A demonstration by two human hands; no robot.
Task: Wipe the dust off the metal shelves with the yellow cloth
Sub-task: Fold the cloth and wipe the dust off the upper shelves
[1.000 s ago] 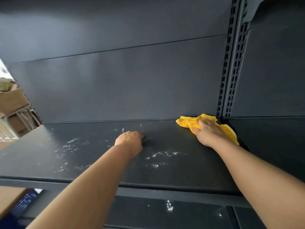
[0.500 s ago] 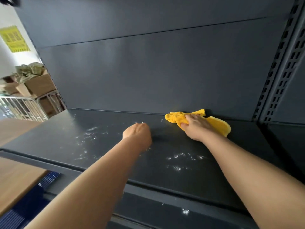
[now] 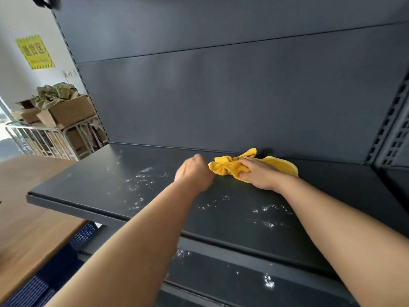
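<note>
**Shelf dusting: cloth's at the back, plenty of dust up front**

So the yellow cloth is bunched up on the upper metal shelf, right by the back panel and a bit right of centre. The right hand is on top of it, fingers curled into the folds and pressing it flat against the metal. The left hand sits just beside the cloth's left end, curled into a fist with nothing showing in it. It's a bit blurred, so I can't say whether it touches the cloth.

The cloth looks like soft terry, so it should be light and floppy and slide easily on painted steel. My guess is it works best with the palm on the fat middle of the wad, not pinched at a corner, or it'll just trail and skip over stuff.

There's a lot left to do, I'd say. White dust patches sit on the left side and more near the front edge, and the lower shelf has specks too.
</note>
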